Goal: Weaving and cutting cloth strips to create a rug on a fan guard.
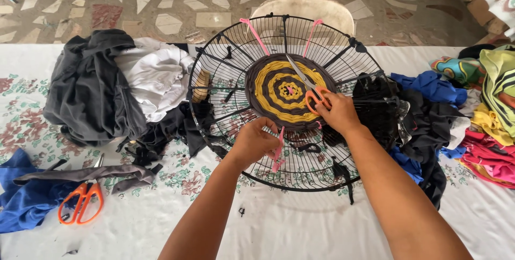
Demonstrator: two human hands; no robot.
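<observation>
A round black wire fan guard (214, 67) lies on the table with a woven disc of dark grey and yellow fabric strips (279, 91) at its centre. My right hand (338, 112) grips orange-handled scissors (307, 85) whose blades point up across the disc. My left hand (255, 142) pinches a pink fabric strip (278, 152) at the disc's near edge. Two more pink strips (256, 35) run to the guard's far rim.
A floral tablecloth (300, 222) covers the table. Grey and white clothes (115, 80) are piled at the left, black, blue and bright-coloured clothes (472, 110) at the right. A second pair of orange scissors (80, 201) lies at the near left beside blue cloth (21, 201). A pale chair (311, 10) stands behind.
</observation>
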